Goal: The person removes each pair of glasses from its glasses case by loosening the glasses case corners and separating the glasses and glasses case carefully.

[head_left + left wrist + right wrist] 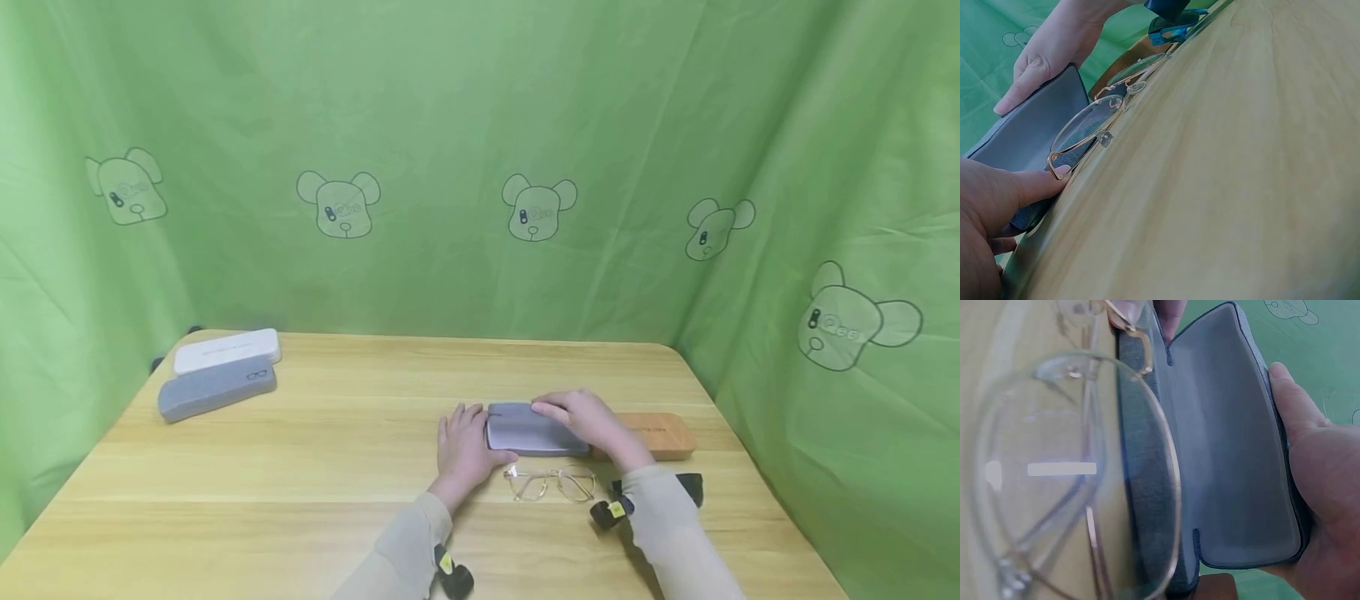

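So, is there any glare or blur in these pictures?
Right wrist view: the glasses look soft and very close, with a white bar of glare across a lens, while the case behind looks sharper; left wrist view: dimmer overall than the head view; head view: bright, fairly even light on the table, with a small glint on the glasses.

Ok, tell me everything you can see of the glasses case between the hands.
The glasses case is blue-gray, fabric-like outside, with a smooth gray, dark-edged lining. Its lid is raised open. It sits on the table just beyond the eyeglasses. The left hand touches its left end; the right hand grips the lid's edge.
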Available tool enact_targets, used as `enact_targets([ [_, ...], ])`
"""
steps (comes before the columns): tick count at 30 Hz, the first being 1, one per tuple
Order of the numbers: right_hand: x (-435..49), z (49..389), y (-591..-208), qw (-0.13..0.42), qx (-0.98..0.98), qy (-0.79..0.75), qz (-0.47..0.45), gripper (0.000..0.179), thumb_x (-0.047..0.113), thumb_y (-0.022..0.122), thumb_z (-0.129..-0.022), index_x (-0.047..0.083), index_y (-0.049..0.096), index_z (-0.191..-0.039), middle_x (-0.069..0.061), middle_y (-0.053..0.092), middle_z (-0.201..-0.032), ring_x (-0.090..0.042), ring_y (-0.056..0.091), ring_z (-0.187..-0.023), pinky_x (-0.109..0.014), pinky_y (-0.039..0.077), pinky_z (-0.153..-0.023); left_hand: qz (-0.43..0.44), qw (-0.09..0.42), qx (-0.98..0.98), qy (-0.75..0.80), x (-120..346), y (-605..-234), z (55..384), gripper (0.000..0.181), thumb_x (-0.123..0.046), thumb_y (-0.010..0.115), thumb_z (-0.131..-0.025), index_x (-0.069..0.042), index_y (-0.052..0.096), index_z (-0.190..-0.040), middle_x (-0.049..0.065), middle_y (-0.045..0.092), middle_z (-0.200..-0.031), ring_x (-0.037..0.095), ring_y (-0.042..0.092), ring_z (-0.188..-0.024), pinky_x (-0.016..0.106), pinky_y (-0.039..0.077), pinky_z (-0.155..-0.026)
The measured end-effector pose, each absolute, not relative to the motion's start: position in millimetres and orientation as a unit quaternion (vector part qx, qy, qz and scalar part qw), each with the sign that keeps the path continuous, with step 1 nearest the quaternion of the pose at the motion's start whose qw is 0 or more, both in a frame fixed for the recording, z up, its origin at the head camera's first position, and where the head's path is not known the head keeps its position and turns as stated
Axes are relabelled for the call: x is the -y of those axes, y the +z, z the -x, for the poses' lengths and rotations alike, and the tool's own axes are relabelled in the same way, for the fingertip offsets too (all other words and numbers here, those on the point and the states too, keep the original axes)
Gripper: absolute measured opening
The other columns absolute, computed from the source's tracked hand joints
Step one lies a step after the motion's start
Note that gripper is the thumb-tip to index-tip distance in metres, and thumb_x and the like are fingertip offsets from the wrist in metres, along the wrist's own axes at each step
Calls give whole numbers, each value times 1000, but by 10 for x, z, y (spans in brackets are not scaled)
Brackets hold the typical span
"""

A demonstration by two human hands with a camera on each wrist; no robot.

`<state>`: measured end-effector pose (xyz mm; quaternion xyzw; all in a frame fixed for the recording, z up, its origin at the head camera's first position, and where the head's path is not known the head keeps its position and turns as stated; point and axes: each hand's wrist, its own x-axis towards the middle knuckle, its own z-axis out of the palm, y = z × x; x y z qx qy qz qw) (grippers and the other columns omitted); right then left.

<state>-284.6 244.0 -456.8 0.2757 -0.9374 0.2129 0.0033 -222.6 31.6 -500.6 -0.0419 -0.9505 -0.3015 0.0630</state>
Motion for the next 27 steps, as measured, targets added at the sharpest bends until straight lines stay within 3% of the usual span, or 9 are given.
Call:
enact_targets([
  [14,-2442,2735,-4648,51,929,226,-288,45,42,59,-94,7,68,-121,-12,72,-117,-33,68,-109,-50,53,-97,42,71,954,-290,-317,-5019,2232,86,-54,82,-66,-8,56,-134,9,52,-145,36,38,-141,61,20,-119],
  [27,-2445,2669,-4666,35,933,246,-262,50,46,62,-90,9,66,-124,-12,70,-120,-34,66,-112,-50,52,-99,42,67,952,-295,-325,-5031,2231,86,-54,82,-65,-8,56,-134,9,53,-144,36,38,-141,61,20,-119],
])
